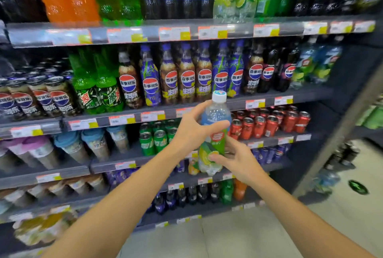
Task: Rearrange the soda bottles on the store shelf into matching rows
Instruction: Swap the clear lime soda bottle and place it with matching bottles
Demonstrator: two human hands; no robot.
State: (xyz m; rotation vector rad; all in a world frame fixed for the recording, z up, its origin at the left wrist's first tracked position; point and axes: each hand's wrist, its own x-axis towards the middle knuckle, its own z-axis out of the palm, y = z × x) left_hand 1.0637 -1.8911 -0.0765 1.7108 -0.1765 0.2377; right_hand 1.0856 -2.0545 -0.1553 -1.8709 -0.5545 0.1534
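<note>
Facing a tall shelf unit (238, 30) packed with soda. On the second shelf (269, 97), rows run left to right: cans, green bottles (97, 83), cola bottles (186, 77), dark bottles, then lime bottles (317, 65) at the far right end. Held out in front, well clear of any shelf: one clear lime bottle (215, 133) with a white cap (219, 96), upright, slightly tilted. Gripped by both hands: left hand (194, 127) curled round the upper body, thumb across the front; right hand (238, 160) pinching the lower label, fingertips (213, 157) on the lime print. Likeliest home, judging by label: the lime row far right. Risks, biggest first: wrong row chosen, since blur makes labels hard to read and several blue labels look alike; tight rows toppled while reaching across, an elbow or the bottle itself clipping the cola necks; a drop during the hand-over to one hand, the smooth wet-looking plastic giving little purchase; cap knocked against the price rail (255, 103) on the way up.
</note>
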